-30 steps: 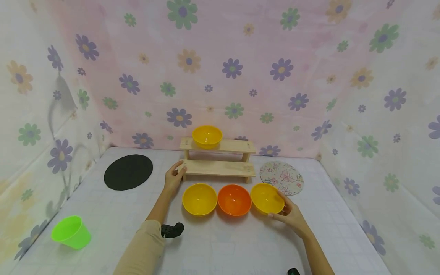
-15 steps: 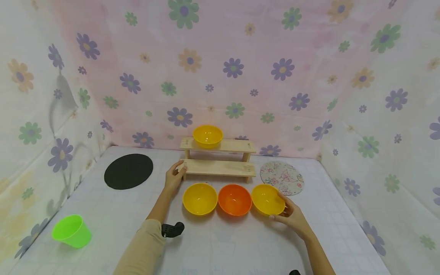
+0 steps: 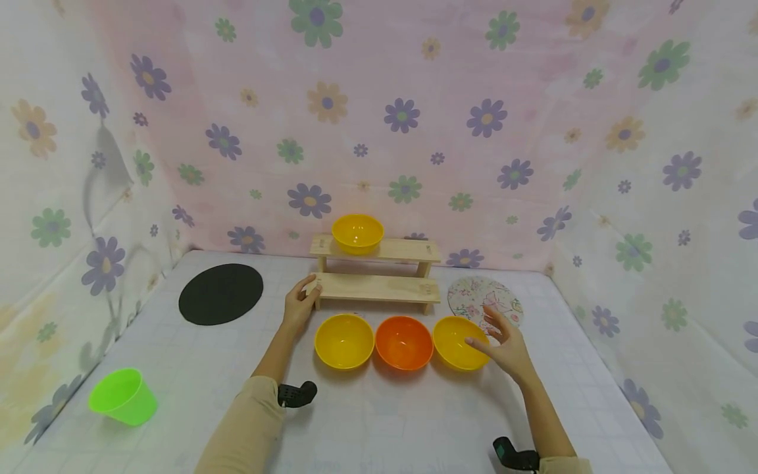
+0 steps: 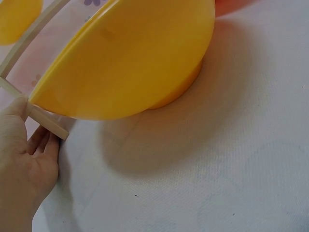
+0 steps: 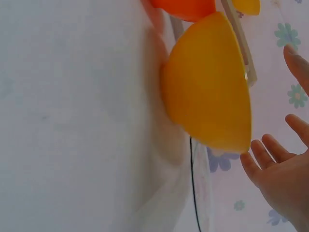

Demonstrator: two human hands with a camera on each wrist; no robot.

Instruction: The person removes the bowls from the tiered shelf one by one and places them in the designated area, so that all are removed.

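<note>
A two-step wooden shelf (image 3: 373, 288) stands at the back of the table, with a yellow bowl (image 3: 358, 235) on its upper step. My left hand (image 3: 299, 307) grips the left end of the lower step, thumb on top and fingers around the side in the left wrist view. In front of the shelf sit a left yellow bowl (image 3: 344, 342), an orange bowl (image 3: 404, 343) and a right yellow bowl (image 3: 456, 345), side by side. My right hand (image 3: 508, 347) is raised over the right bowl's outer side, holding nothing; its fingers are spread in the right wrist view.
A black round mat (image 3: 222, 294) lies at the back left, and a floral round mat (image 3: 474, 299) at the back right. Front left, a bright green cup (image 3: 127, 398) stands on the white cloth (image 3: 379, 428). Flower-printed fabric (image 3: 403, 85) walls the back and sides.
My right hand has let go of the right yellow bowl and lifted up from it, fingers spreading. The left hand stays on the shelf, and the bowls keep their places.
</note>
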